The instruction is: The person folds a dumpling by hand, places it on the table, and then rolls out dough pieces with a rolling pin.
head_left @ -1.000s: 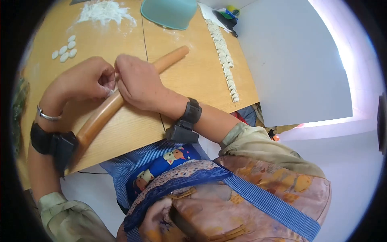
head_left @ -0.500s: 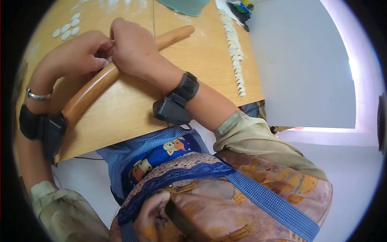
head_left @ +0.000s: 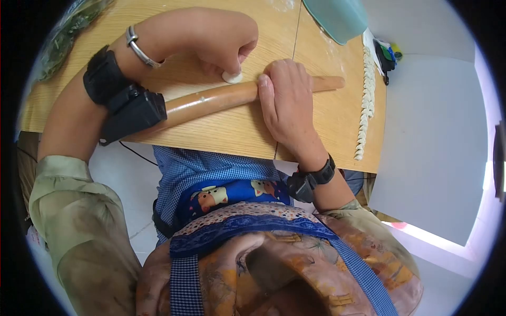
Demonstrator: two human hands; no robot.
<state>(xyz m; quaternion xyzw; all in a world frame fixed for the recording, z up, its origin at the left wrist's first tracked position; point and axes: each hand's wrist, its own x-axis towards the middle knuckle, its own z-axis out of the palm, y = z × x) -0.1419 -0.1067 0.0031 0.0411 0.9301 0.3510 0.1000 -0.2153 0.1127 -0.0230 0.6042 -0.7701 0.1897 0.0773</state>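
My left hand (head_left: 226,42) is closed in a pinch on a small white dough disc (head_left: 232,77), beside the far edge of a long wooden rolling pin (head_left: 216,100). Most of its fingertips are hidden under the hand. My right hand (head_left: 289,100) lies over the rolling pin toward its right end, fingers wrapped across it and thumb along the near left side. The pin slants across the wooden table (head_left: 316,137), its left end hidden behind the black device on my left wrist.
Along the table's right side runs a long row of small overlapping dough pieces (head_left: 366,105). A pale green basin (head_left: 340,21) stands at the far edge. Clear plastic with leafy greens (head_left: 66,42) is at the upper left. Flour dusts the far tabletop.
My hands, together over the rolling pin before, are now apart. The left is on a dough disc, the right on the pin. The view has shifted, and the greens have come into sight.
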